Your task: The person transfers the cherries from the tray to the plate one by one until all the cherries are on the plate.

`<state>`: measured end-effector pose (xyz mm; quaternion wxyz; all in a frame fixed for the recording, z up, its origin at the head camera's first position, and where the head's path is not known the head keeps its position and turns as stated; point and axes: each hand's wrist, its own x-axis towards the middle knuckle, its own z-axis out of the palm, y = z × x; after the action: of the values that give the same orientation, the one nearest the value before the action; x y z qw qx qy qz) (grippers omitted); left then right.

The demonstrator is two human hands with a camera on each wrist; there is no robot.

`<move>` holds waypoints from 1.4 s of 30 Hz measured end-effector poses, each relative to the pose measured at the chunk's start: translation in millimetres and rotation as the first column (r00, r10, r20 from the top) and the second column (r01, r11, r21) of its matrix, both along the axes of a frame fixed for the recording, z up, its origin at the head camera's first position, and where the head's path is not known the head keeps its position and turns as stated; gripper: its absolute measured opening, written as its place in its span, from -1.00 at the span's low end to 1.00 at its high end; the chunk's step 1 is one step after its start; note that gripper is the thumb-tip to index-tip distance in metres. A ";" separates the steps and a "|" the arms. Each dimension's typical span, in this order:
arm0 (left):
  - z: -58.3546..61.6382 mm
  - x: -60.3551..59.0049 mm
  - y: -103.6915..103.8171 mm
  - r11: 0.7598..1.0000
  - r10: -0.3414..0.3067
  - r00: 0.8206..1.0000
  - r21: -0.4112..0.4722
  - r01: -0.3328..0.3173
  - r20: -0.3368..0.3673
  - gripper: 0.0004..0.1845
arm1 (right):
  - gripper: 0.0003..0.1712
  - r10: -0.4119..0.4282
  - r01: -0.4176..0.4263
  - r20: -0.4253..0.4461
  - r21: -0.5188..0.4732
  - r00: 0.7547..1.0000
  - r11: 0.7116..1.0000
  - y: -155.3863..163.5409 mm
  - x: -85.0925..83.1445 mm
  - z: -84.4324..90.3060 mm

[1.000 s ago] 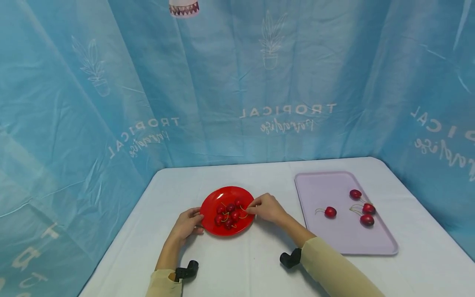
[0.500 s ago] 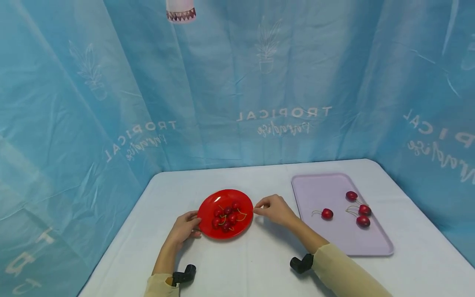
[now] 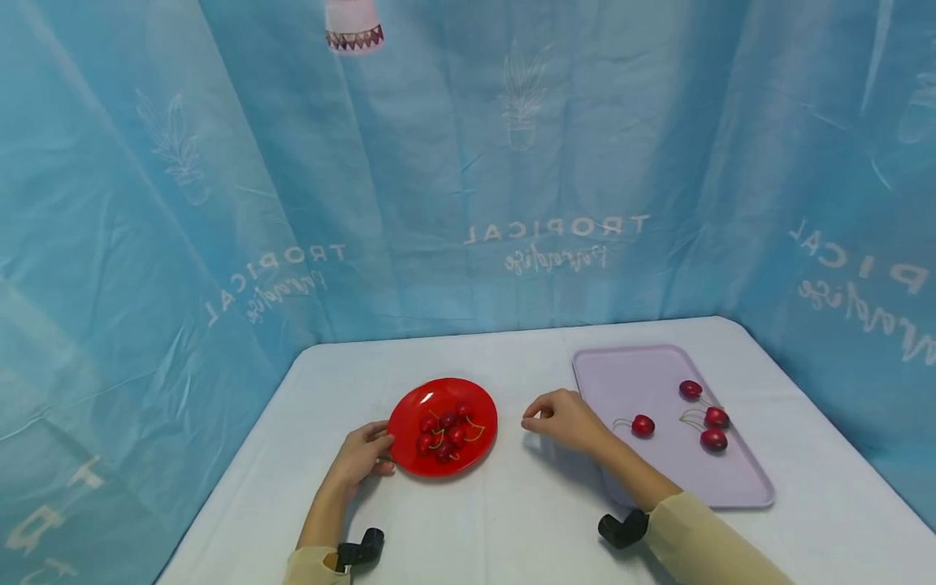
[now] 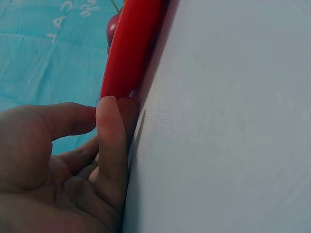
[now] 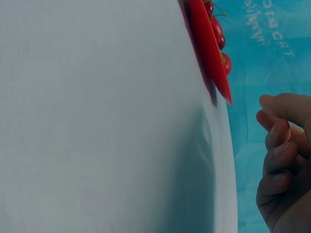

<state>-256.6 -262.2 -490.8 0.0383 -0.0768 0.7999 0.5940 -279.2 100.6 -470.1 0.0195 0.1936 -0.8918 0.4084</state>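
Note:
In the head view, a round red plate stands on the white table with several dark red cherries, stems on, heaped in it. My left hand holds the plate's left rim. The left wrist view has the thumb and fingers of that left hand pinching the rim of the plate. Right of the plate and apart from it, my right hand hovers over the table. Seen from the right wrist, this hand has loosely curled fingers with nothing between them.
A pale purple tray lies on the right of the white table. One cherry rests near its middle, and several more sit along its right side. A blue printed curtain hangs behind and on both sides.
My right hand has drawn back from the plate's right edge toward the tray, its fingers loosening. The left hand keeps its hold on the plate. The head view has shifted slightly.

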 end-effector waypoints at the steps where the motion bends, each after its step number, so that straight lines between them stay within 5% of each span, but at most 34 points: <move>1: -0.4 0.4 -0.3 1.000 0.000 1.000 0.002 0.000 -0.003 -0.55 | -0.95 0.001 -0.001 -0.007 0.003 1.000 1.000 2.7 -0.3 0.1; 34: -3.9 -2.0 -3.3 1.000 -0.006 1.000 0.019 0.006 0.001 -0.54 | -0.79 -0.172 0.182 -0.073 0.151 0.982 0.972 93.7 17.5 0.3; 42: -3.2 -2.2 -5.4 0.999 -0.020 1.000 0.034 0.020 0.005 -0.54 | -0.73 -0.208 0.248 -0.161 0.300 0.965 0.921 100.0 19.7 -3.7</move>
<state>-258.8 -267.6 -494.0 0.0475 -0.0696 0.7904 0.6067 -259.6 200.6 -473.8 0.0916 0.1143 -0.9593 0.2416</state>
